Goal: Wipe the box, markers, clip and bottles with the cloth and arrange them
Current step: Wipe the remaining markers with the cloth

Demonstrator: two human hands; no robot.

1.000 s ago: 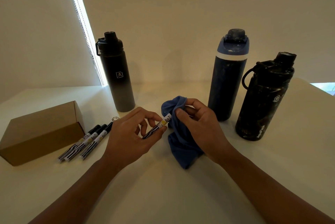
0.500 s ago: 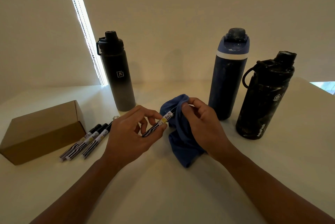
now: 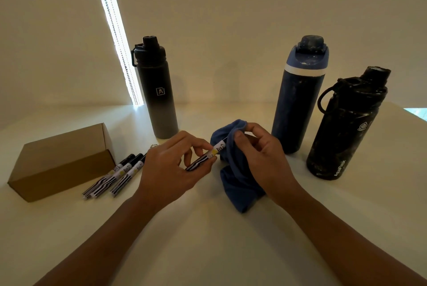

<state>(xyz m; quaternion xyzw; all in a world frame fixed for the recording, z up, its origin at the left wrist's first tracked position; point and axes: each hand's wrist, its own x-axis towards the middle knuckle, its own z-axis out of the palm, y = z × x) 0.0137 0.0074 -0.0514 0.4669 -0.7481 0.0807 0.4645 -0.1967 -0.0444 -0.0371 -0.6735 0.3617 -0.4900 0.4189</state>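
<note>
My left hand (image 3: 168,167) pinches a black-and-white striped marker (image 3: 205,157) at its lower half. My right hand (image 3: 261,158) grips the blue cloth (image 3: 233,184), folded over the marker's upper end. Three more markers (image 3: 115,176) lie side by side on the table next to the brown cardboard box (image 3: 60,163). A small metal clip (image 3: 154,145) peeks out behind my left hand. Upright behind stand a black-to-grey bottle (image 3: 159,93), a navy bottle with a blue lid (image 3: 298,98) and a black speckled bottle (image 3: 344,128).
Everything sits on a pale table (image 3: 208,239) against a plain wall. A bright strip of window blind (image 3: 115,31) runs down behind the left bottle. The table's right edge (image 3: 411,121) lies past the speckled bottle.
The cloth in my right hand has slid a little along the marker's upper end; my left hand holds the marker in nearly the same spot.
</note>
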